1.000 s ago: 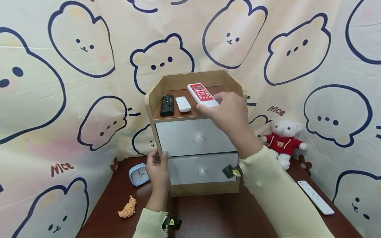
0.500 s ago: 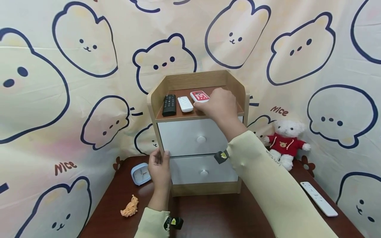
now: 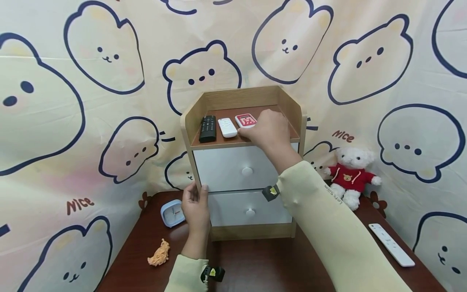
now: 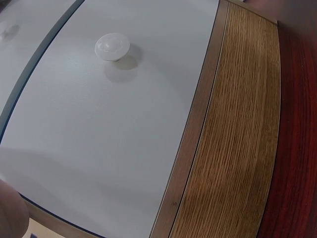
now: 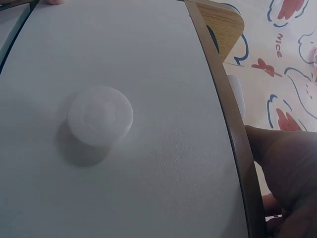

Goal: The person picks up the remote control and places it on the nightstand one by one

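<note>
On the top shelf of a small wooden cabinet (image 3: 251, 231) with white drawers, my right hand (image 3: 271, 132) holds a red-and-white remote control (image 3: 246, 120). The hand covers the remote's near end; its far end, with red face and buttons, shows. Left of it lie a small white remote control (image 3: 227, 127) and a black remote control (image 3: 208, 129). My left hand (image 3: 196, 209) grips the cabinet's left side, thumb at the front edge. In the left wrist view only a bit of that hand, a digit (image 4: 12, 210), shows beside a drawer front.
A blue clock (image 3: 172, 213) and an orange crumpled item (image 3: 159, 253) lie at left on the dark red table (image 3: 262, 267). At right, a white teddy bear in a red hoodie (image 3: 348, 176) sits behind a long white remote control (image 3: 391, 244). A patterned cloth hangs behind.
My right hand has lowered the red-and-white remote control onto the shelf, right of the small white one. It has barely moved in the last half second. My left hand stays on the cabinet.
</note>
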{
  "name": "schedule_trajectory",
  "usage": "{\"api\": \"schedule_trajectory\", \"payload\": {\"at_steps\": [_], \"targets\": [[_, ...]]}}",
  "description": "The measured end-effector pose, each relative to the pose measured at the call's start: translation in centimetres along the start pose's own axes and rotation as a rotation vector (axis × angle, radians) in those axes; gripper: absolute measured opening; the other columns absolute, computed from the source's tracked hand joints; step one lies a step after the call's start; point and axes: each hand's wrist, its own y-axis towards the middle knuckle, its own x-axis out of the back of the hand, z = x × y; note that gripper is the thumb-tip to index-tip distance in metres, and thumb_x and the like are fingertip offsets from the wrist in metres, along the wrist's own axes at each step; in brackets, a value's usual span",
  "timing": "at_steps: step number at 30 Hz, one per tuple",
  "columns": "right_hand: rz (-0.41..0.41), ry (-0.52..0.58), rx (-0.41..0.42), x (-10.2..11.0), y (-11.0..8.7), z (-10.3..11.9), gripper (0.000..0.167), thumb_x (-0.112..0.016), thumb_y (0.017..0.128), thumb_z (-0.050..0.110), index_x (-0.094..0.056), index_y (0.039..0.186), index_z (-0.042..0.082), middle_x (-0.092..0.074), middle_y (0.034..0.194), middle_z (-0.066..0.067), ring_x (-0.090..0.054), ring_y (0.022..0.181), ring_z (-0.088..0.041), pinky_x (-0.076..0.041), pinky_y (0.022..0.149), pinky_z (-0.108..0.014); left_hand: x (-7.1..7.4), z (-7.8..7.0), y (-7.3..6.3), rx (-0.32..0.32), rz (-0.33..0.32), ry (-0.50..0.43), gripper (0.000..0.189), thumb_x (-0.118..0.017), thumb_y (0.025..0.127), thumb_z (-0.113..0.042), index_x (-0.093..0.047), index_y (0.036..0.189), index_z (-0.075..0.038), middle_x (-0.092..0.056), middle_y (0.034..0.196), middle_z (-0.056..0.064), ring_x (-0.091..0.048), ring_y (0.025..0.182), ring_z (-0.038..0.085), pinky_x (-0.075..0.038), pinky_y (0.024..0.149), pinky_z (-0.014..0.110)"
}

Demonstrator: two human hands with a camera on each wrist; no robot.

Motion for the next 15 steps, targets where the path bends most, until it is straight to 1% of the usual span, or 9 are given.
{"api": "schedule_trajectory", "payload": {"at_steps": [4, 10, 15], "targets": [[0.007, -0.033, 0.021, 0.11, 0.04, -0.14, 0.074, -0.077, 0.086, 0.071, -0.072, 0.117, 0.004, -0.070, 0.103, -0.009, -0.064, 0.098, -0.027, -0.054, 0.084, -0.039, -0.07, 0.04, 0.07, -0.010, -0.001, 0.001, 0.037, -0.077, 0.103, -0.013, -0.065, 0.135, -0.001, -0.069, 0.135, 0.015, -0.064, 0.128, 0.016, -0.051, 0.109, 0.016], [0.019, -0.090, 0.031, 0.11, -0.01, -0.22, 0.080, -0.074, 0.087, 0.075, -0.071, 0.121, 0.003, -0.070, 0.106, -0.010, -0.064, 0.097, -0.028, -0.056, 0.083, -0.039, -0.06, 0.06, -0.08, -0.004, -0.006, 0.020, 0.036, -0.076, 0.104, -0.013, -0.065, 0.136, -0.002, -0.069, 0.137, 0.015, -0.063, 0.132, 0.019, -0.050, 0.109, 0.014], [0.020, -0.090, 0.043, 0.08, -0.05, -0.39, 0.078, -0.068, 0.090, 0.076, -0.071, 0.118, 0.004, -0.069, 0.099, -0.010, -0.064, 0.092, -0.027, -0.053, 0.075, -0.037, -0.04, 0.10, -0.11, -0.003, -0.009, 0.021, 0.035, -0.076, 0.104, -0.013, -0.066, 0.135, -0.001, -0.069, 0.135, 0.015, -0.063, 0.130, 0.017, -0.050, 0.108, 0.014]]}}
